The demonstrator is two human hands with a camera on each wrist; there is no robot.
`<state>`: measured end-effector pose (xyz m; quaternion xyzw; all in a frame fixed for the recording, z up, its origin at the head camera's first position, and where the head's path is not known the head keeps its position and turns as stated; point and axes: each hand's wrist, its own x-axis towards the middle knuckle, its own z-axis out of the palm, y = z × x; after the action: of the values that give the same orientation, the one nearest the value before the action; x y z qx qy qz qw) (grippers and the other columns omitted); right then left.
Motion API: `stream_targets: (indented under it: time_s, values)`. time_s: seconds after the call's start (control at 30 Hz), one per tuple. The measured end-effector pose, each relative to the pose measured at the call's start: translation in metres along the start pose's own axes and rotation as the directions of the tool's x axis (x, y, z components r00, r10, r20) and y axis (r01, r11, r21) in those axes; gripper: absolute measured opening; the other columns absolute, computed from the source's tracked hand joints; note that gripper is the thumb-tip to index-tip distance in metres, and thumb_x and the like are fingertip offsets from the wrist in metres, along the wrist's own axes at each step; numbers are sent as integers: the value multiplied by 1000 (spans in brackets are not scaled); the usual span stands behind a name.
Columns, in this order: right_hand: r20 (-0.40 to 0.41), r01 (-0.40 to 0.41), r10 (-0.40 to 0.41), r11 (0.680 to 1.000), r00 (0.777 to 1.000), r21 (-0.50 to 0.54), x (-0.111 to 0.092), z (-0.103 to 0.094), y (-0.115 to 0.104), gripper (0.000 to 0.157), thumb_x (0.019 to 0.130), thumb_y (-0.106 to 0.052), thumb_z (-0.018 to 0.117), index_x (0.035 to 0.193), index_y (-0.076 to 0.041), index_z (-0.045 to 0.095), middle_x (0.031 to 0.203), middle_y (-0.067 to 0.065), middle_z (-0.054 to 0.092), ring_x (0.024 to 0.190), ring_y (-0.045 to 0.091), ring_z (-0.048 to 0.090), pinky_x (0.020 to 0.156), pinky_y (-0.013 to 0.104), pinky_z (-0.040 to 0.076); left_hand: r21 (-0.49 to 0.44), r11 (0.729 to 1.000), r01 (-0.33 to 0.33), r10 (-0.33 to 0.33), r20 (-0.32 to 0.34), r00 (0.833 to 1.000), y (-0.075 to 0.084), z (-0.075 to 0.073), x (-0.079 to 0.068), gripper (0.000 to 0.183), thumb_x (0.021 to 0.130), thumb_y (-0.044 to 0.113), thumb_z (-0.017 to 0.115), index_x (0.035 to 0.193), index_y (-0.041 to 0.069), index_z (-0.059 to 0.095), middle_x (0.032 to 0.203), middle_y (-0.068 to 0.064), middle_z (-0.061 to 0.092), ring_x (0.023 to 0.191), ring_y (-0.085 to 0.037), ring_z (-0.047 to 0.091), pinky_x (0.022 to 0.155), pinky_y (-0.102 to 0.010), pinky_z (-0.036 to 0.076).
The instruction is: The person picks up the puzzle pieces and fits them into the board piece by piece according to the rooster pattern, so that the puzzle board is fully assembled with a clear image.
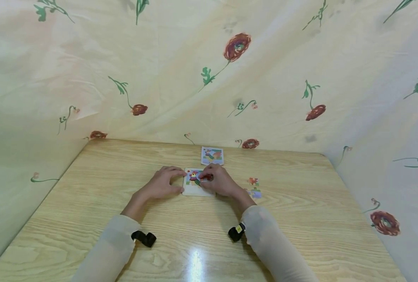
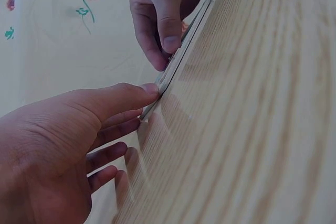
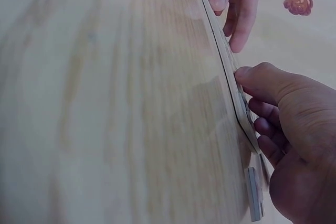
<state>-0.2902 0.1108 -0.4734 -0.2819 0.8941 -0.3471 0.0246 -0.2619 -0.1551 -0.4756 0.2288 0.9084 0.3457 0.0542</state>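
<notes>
A pale-rimmed puzzle board (image 1: 197, 191) lay flat on the wood-grained worktop (image 1: 173, 223), between a person's two hands. The left hand (image 1: 164, 182) met the board's left edge; its grip stood apart, with the thumb at the near corner and the fingers toward the far one. The right hand (image 1: 222, 181) reached over the board's right part, its fingertips at the brightly coloured picture — whether this grip was clamped on a piece could not be told, as the hand itself hid the spot. A picture card (image 1: 211, 156) lay just beyond the board's far edge. Beside the right wrist, to the right, lay loose puzzle pieces (image 1: 254, 181) — reddish on the far side, bluish on the near. Flower-printed cloth (image 1: 166, 90) rose behind the worktop.
</notes>
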Motion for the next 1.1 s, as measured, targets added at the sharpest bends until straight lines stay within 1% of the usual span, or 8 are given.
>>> stream_targets:
  time_s: [0.27, 0.4, 0.5, 0.57, 0.63, 0.77, 0.9, 1.1]
  values:
    - [-11, 15, -16, 1000, 1000, -14, 1, 0, 2, 14, 91, -17, 78, 104, -11, 82, 110, 6, 69, 105, 21, 57, 90, 37, 49, -5, 1000, 13, -13, 1, 1000, 1, 0, 1, 53, 92, 31, 75, 142, 22, 63, 155, -6, 51, 147, -36, 37, 117, -66, 29]
    - [-17, 10, -10, 1000, 1000, 17, 0, -3, 3, 13, 93, -17, 77, 103, -12, 82, 110, 4, 68, 104, 19, 58, 88, 33, 50, -4, 1000, 8, -8, -2, 1000, 1, 0, 2, 53, 91, 32, 75, 142, 21, 63, 154, -6, 52, 147, -36, 38, 118, -66, 29]
    - [-37, 20, -19, 999, 999, 48, -2, -8, 2, 13, 93, -17, 78, 103, -11, 81, 112, 4, 69, 102, 21, 60, 85, 34, 51, -3, 1000, 3, -3, -5, 1000, 1, 0, 2, 53, 91, 31, 76, 142, 20, 63, 154, -7, 52, 147, -37, 38, 118, -66, 28]
    - [-50, 21, -18, 998, 999, 61, -4, -13, 2, 14, 92, -17, 79, 104, -11, 80, 113, 3, 70, 104, 23, 60, 86, 37, 52, -3, 1000, 1, -1, -5, 1000, 1, 1, 3, 53, 91, 31, 76, 142, 20, 63, 154, -7, 52, 147, -37, 38, 118, -67, 28]
    - [-60, 12, -8, 998, 998, 63, -7, -18, 4, 15, 92, -17, 79, 106, -11, 80, 115, 2, 70, 108, 24, 61, 91, 41, 53, -5, 1000, -1, 1, -3, 1000, 1, 1, 3, 54, 91, 32, 76, 142, 20, 63, 154, -8, 52, 147, -37, 38, 118, -67, 28]
    - [-63, -50, 54, 997, 997, 64, -17, -31, 11, 19, 95, -18, 75, 112, -12, 79, 119, 1, 68, 113, 25, 61, 98, 46, 53, -11, 1000, 3, -3, 1, 1000, 1, 2, 3, 54, 91, 32, 76, 142, 20, 63, 155, -8, 51, 147, -37, 37, 118, -67, 28]
    - [-79, -96, 99, 995, 992, 38, -32, -48, 20, 24, 95, -19, 74, 117, -10, 77, 121, 5, 67, 112, 27, 61, 98, 47, 53, -14, 1000, 3, -3, 2, 1000, 2, 1, 2, 54, 91, 32, 76, 142, 19, 63, 155, -8, 51, 148, -38, 36, 118, -68, 27]
    - [-119, -108, 109, 994, 987, 15, -58, -77, 37, 27, 95, -18, 73, 120, -6, 75, 122, 9, 67, 111, 29, 60, 97, 46, 51, -27, 1000, 2, -2, 1, 1000, 3, 0, 1, 54, 91, 31, 75, 142, 18, 63, 156, -9, 50, 149, -40, 34, 118, -69, 24]
